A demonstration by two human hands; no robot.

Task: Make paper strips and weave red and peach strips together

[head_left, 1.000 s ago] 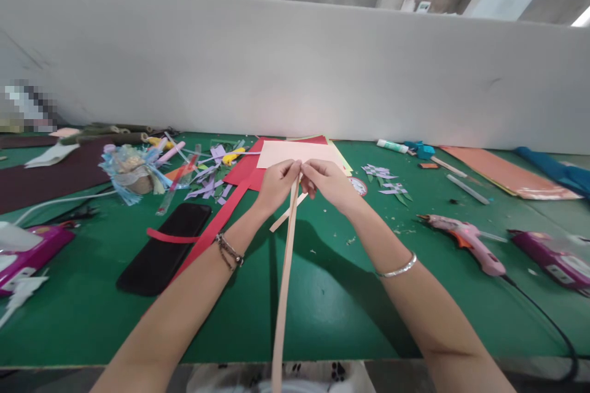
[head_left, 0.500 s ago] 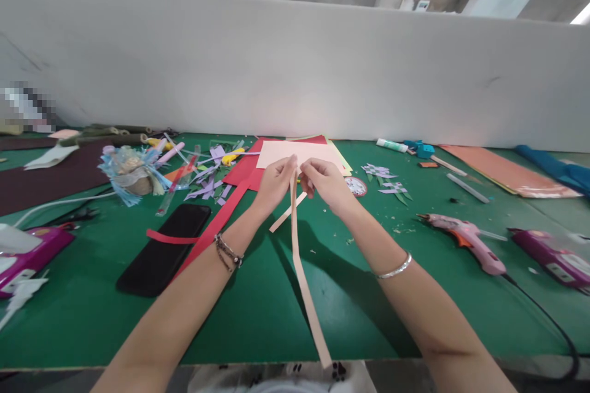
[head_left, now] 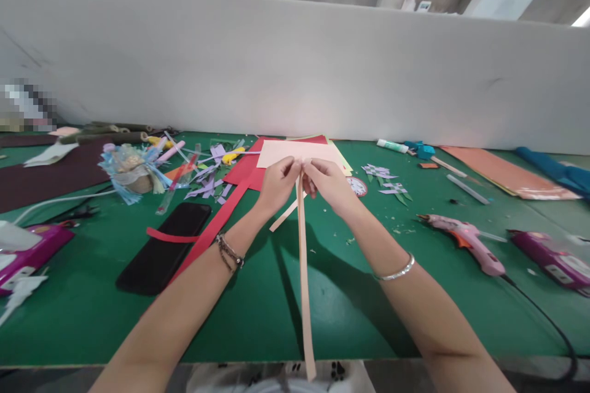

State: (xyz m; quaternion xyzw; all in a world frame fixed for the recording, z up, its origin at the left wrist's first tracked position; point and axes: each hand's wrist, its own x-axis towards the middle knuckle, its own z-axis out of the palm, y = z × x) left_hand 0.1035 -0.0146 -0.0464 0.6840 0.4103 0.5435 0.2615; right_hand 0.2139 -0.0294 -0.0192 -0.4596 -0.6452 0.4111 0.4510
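My left hand (head_left: pixel 279 183) and my right hand (head_left: pixel 329 184) meet above the middle of the green table, thumbs and forefingers pinched together. Between them they hold the top end of a long peach paper strip (head_left: pixel 303 276), which hangs down past the table's front edge. My fingers hide the gripped end. A shorter peach piece (head_left: pixel 286 216) slants out to the left below my fingers; whether it joins the long strip is hidden. Just beyond my hands lies a pale pink sheet (head_left: pixel 290 150) on red paper (head_left: pixel 239 175).
To the left lie a black phone (head_left: pixel 166 252) with red strips, lilac paper scraps (head_left: pixel 212 184) and a blue-fringed bundle (head_left: pixel 133 175). On the right are a pink glue gun (head_left: pixel 463 239) with its cord, woven lilac pieces (head_left: pixel 378 171) and a glue stick tube (head_left: pixel 391 145). A white partition (head_left: pixel 295 67) stands behind.
The strip's hanging part has swung: its bottom end moved left, its upper part slightly right, and it now hangs straighter. My fingertips have come closer together.
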